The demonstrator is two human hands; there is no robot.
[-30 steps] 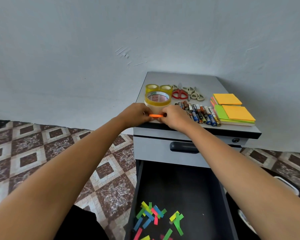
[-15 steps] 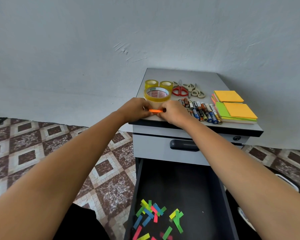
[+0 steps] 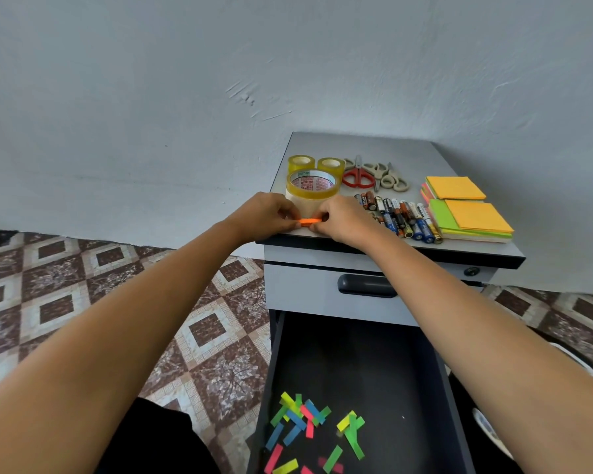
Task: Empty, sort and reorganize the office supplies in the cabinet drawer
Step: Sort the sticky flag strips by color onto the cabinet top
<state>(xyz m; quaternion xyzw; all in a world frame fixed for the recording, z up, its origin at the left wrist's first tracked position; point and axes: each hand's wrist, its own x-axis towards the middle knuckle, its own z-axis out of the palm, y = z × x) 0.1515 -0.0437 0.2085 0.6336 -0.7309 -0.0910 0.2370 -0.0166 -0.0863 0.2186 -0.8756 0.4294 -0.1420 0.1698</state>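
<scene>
A small stack of orange sticky strips (image 3: 310, 220) lies at the front left of the grey cabinet top (image 3: 367, 145). My left hand (image 3: 264, 213) pinches its left end and my right hand (image 3: 343, 218) pinches its right end. Behind them stands a large roll of clear tape (image 3: 311, 186), with two smaller yellow rolls (image 3: 317, 163) further back. Scissors (image 3: 374, 174), a row of batteries (image 3: 399, 215) and sticky note pads (image 3: 466, 208) fill the rest of the top. The open black drawer (image 3: 356, 364) holds several loose coloured strips (image 3: 308, 422).
A closed grey drawer with a dark handle (image 3: 367, 285) sits above the open one. A patterned tile floor (image 3: 100, 295) spreads to the left, and a pale wall (image 3: 185, 97) stands behind the cabinet. A white object (image 3: 572, 360) shows at the right edge.
The view has shifted slightly. Both hands keep pinching the orange strips at the same spot on the cabinet top.
</scene>
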